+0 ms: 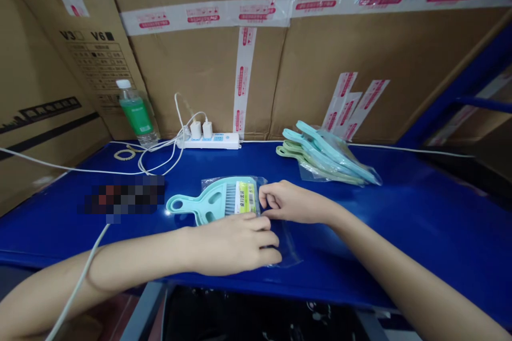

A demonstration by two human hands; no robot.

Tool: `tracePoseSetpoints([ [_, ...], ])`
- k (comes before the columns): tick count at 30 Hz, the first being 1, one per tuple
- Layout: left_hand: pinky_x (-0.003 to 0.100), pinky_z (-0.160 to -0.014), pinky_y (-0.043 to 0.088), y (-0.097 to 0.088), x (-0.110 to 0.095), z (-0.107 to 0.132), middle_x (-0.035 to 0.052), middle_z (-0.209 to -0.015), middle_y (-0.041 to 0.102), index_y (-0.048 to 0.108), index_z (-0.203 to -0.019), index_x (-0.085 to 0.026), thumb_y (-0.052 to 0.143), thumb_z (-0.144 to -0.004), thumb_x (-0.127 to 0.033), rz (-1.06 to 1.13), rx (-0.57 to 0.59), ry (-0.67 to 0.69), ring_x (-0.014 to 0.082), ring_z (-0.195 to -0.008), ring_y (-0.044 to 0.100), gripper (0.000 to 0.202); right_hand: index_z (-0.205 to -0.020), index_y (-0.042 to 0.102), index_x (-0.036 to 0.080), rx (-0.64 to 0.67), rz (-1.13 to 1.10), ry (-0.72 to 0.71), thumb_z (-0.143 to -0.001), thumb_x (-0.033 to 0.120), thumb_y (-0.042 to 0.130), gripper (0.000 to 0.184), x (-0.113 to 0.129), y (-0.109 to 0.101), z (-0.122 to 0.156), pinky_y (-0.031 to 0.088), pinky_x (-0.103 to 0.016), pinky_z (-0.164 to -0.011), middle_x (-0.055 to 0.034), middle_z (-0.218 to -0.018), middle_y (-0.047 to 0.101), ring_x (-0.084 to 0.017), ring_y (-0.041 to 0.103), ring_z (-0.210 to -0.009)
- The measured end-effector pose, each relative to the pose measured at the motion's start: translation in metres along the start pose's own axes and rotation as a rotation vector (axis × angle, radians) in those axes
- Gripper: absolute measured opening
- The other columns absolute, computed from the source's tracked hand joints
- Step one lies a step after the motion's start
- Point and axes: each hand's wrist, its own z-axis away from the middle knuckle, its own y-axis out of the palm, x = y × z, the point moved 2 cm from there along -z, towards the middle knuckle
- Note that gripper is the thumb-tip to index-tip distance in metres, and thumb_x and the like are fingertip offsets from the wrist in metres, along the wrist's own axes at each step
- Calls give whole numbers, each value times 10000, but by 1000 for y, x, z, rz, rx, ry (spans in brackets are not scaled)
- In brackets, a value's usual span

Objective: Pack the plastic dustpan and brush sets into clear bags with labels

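Note:
A light teal mini dustpan and brush set (212, 201) lies on the blue table (420, 213), partly inside a clear plastic bag (288, 248). My left hand (236, 242) rests on the bag's near side with its fingers curled and pressed down on the plastic. My right hand (286, 202) pinches the bag's edge at the brush end, next to the yellow-green label. The bag's open end extends toward the table's front edge.
A pile of bagged teal and green dustpan sets (328, 157) lies at the back right. A white power strip (210, 140) with chargers and cables, a green-labelled water bottle (136, 114) and a bead bracelet (125, 154) sit at the back left. Taped cardboard boxes (280, 53) form the back wall.

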Motion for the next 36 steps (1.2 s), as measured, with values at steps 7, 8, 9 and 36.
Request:
tracePoseSetpoints([
  [7, 296, -680, 409, -6, -1, -22, -3, -679, 593, 610, -744, -166, 643, -788, -114, -180, -52, 57, 170, -725, 524, 75, -636, 471, 194, -5, 26, 9, -671, 19, 577, 208, -1, -1, -2, 296, -208, -512, 91, -512, 460, -86, 429, -499],
  [8, 295, -666, 407, -6, -1, -22, -7, -667, 586, 602, -728, -167, 648, -785, -116, -189, -60, 66, 166, -713, 520, 89, -634, 472, 193, -13, 33, 9, -676, 17, 575, 208, -1, -2, -2, 294, -209, -513, 89, -511, 469, -87, 434, -500],
  [9, 294, -652, 403, -5, 0, -22, -10, -662, 580, 596, -725, -168, 643, -790, -119, -201, -71, 71, 162, -703, 516, 94, -630, 472, 193, -25, 39, 7, -690, 28, 580, 205, -1, -3, -2, 293, -212, -514, 85, -511, 479, -89, 440, -501],
  [36, 267, -487, 342, -5, -13, 8, -5, -684, 548, 617, -794, -160, 524, -866, -133, -296, -383, 24, 121, -614, 493, 120, -1155, 443, 161, -204, -2, 108, -692, 268, 717, 549, -19, 10, -16, 396, -284, -641, 13, -766, 574, -186, 560, -707],
])
